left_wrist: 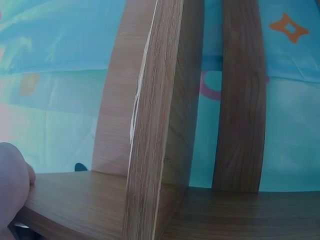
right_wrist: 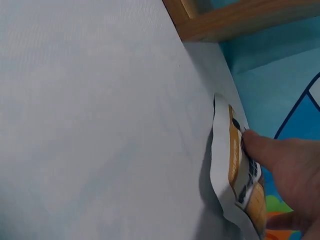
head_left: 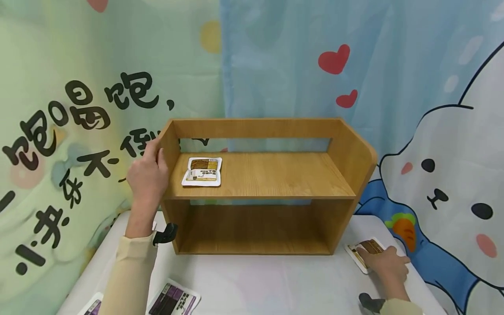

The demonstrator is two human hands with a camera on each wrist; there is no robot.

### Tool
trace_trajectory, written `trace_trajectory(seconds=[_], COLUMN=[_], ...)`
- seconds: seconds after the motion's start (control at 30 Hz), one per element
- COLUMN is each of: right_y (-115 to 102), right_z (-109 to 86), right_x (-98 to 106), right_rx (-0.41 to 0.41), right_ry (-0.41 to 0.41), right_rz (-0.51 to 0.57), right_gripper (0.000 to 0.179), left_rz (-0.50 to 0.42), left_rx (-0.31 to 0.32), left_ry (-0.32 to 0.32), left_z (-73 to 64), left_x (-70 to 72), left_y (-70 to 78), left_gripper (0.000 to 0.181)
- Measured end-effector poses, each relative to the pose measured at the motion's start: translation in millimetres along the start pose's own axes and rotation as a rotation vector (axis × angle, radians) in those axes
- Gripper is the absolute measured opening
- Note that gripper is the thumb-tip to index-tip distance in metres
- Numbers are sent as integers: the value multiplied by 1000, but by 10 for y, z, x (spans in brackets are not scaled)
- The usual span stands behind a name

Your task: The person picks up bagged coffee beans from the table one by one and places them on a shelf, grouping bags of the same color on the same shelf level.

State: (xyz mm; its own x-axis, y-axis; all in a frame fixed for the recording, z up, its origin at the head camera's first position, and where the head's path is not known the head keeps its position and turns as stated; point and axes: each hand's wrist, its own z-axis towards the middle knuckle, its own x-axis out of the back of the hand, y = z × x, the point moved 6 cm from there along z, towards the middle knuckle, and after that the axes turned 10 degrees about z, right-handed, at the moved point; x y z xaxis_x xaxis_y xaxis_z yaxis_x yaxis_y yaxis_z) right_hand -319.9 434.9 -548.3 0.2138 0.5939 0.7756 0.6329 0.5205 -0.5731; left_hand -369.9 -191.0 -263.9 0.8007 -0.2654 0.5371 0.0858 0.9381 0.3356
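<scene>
A two-tier wooden desk shelf (head_left: 252, 227) stands on the white table. My left hand (head_left: 147, 177) grips the upper part of its left side panel, and in the left wrist view part of that hand (left_wrist: 12, 185) shows at the panel's edge. To the right of the shelf, my right hand (head_left: 387, 264) holds a white food pouch with a brown-and-yellow print (head_left: 360, 258) at the table's right side. In the right wrist view the thumb (right_wrist: 262, 147) lies over the pouch (right_wrist: 235, 165), whose near long edge bulges. Another pouch of this kind (head_left: 202, 172) lies on the upper tier, at the left.
Two white pouches with purple-and-black print lie at the table's front left, one (head_left: 175, 299) near the shelf and one (head_left: 92, 306) beside the left sleeve. Printed curtains (head_left: 275, 65) hang close behind and at both sides of the table (head_left: 267, 280).
</scene>
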Motion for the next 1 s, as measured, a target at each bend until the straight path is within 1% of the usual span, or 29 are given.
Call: trace_trajectory(seconds=[0.1,0.2,0.33,0.43,0.53,0.6,0.67,0.73,0.87,1.0], right_y=[19,-16,11,63,56,38,13,-10,-75,-162], right_z=[45,70,61,30,-4,-32,-77,-142,-334,-540], right_x=[7,4,-38,-67,-71,-67,-37,7,135,266], right_rx=[0,10,-36,-84,-78,-57,-26,13,87,120], right_ry=[57,122,176,214,259,271,279,271,223,168], right_rz=[87,177,342,481,560,572,562,547,511,460], right_gripper=[105,106,107,102,91,85,78,75,75,80], left_rz=[-7,-8,-2,-6,-7,-8,-6,-3,5,-1], left_rx=[-8,3,19,3,-10,-11,-9,-4,6,3], left_ry=[1,23,21,13,22,21,11,1,-5,-3], left_z=[14,32,24,30,58,68,69,59,33,25], left_x=[5,37,67,60,53,44,28,15,-7,-17], left_y=[31,14,-15,-2,19,31,39,43,27,3], left_gripper=[31,30,29,30,30,30,31,31,31,31])
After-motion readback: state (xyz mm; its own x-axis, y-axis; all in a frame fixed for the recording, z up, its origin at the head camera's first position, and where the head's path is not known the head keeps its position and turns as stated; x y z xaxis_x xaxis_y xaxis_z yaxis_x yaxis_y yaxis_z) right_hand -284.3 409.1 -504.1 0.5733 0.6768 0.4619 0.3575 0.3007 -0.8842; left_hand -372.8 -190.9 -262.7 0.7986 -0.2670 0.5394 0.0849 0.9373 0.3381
